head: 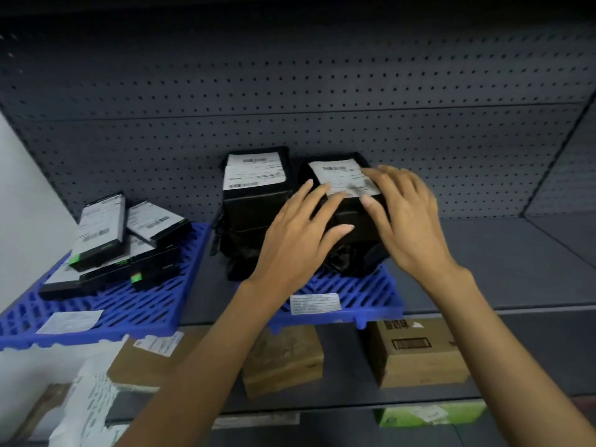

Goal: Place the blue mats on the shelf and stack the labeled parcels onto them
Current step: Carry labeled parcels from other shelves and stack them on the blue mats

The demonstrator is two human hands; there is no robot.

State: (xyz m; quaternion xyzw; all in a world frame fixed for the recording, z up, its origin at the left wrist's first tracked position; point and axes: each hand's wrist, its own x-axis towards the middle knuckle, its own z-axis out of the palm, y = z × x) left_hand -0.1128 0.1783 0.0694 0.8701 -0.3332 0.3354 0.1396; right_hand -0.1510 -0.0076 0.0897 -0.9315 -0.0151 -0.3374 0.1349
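Both hands spread flat, fingers open: left hand [298, 233] and right hand [408, 217] press the black labeled parcel [350, 217] at frame centre, gripping nothing. It sits on the right blue mat [364, 296], beside another parcel [254, 195].

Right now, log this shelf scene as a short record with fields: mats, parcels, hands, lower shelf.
mats: two blue plastic lattice mats on the dark grey metal shelf, left mat and right mat, each with a white sticker
left mat load: several flat black labeled parcels, loosely piled
right mat load: two bulky black-wrapped parcels with white labels, left one untouched, right one under both hands
left hand: open, on the right parcel's front
right hand: open, fingers over its label
lower shelf: brown cardboard boxes
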